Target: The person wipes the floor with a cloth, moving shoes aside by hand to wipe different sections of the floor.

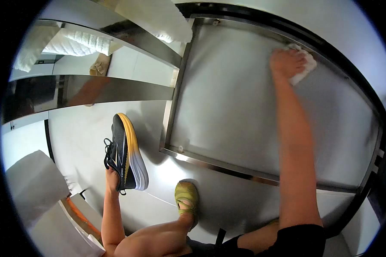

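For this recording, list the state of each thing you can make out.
Sneaker: laced, turned on its side
Left hand: at the sneaker's opening, grip hidden
Cloth: bunched
Right hand: over the cloth
Framed panel: under the cloth
Green shoe: worn

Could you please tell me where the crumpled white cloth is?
In the head view, the crumpled white cloth is at upper right, under the right hand, near the metal frame's top edge.

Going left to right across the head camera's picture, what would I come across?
The black sneaker with the yellow-and-white sole, then the olive-green shoe on a foot, then the right hand on a white cloth.
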Demonstrator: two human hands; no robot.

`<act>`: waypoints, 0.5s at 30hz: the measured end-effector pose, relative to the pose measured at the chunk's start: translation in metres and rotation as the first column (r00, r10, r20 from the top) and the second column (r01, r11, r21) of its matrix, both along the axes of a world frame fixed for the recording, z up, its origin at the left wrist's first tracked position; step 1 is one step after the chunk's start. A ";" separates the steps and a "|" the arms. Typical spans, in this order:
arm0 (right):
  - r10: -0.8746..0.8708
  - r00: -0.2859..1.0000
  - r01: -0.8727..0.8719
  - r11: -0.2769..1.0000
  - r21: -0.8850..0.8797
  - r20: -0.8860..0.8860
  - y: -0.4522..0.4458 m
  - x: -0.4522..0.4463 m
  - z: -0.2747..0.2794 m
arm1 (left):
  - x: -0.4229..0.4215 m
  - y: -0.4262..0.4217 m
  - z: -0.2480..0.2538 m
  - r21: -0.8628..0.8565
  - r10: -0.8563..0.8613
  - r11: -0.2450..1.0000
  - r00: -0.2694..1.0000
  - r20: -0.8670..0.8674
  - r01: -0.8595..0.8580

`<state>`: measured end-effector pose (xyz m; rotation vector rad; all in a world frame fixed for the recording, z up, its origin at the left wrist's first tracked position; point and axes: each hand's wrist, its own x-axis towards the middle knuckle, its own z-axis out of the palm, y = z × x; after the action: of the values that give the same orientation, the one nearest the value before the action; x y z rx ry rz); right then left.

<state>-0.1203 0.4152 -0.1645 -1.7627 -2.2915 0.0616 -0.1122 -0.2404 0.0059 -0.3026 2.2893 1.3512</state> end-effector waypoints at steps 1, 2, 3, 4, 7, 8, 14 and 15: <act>0.065 0.996 -0.064 0.998 0.021 -0.068 -0.014 -0.014 -0.007 | 0.000 0.000 -0.001 0.025 0.007 1.000 1.000 -0.017 -0.006; 0.131 0.982 -0.126 0.991 0.045 -0.136 -0.031 -0.028 -0.013 | -0.001 0.000 -0.002 0.049 0.014 0.999 0.999 -0.035 -0.013; 0.207 0.970 -0.204 0.978 0.035 -0.124 -0.050 -0.040 -0.009 | 0.000 0.001 0.000 0.048 0.024 0.999 0.999 -0.031 -0.022; 0.283 0.952 -0.282 0.959 0.025 -0.114 -0.071 -0.051 -0.002 | 0.000 0.003 0.002 0.047 0.033 0.998 0.999 -0.027 -0.032; 0.532 0.847 -0.532 0.846 -0.026 -0.001 -0.121 -0.083 0.021 | 0.002 0.010 0.010 -0.023 0.042 0.999 0.999 -0.007 -0.042; 0.625 0.781 -0.624 0.781 -0.031 0.007 -0.129 -0.095 0.022 | 0.001 0.003 0.007 -0.067 0.036 0.997 0.999 -0.008 -0.036; 0.827 0.562 -0.827 0.562 -0.002 -0.020 -0.129 -0.127 0.017 | 0.004 0.010 0.007 0.051 0.185 0.982 0.982 -0.031 -0.184; 0.840 0.543 -0.840 0.543 0.008 0.010 -0.127 -0.126 0.017 | 0.002 -0.001 0.002 -0.063 0.143 0.988 0.989 -0.024 -0.144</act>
<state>-0.2463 0.2882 -0.1472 -0.4568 -2.8958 0.2126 -0.1104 -0.2418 0.0080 -0.4861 2.3692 1.3556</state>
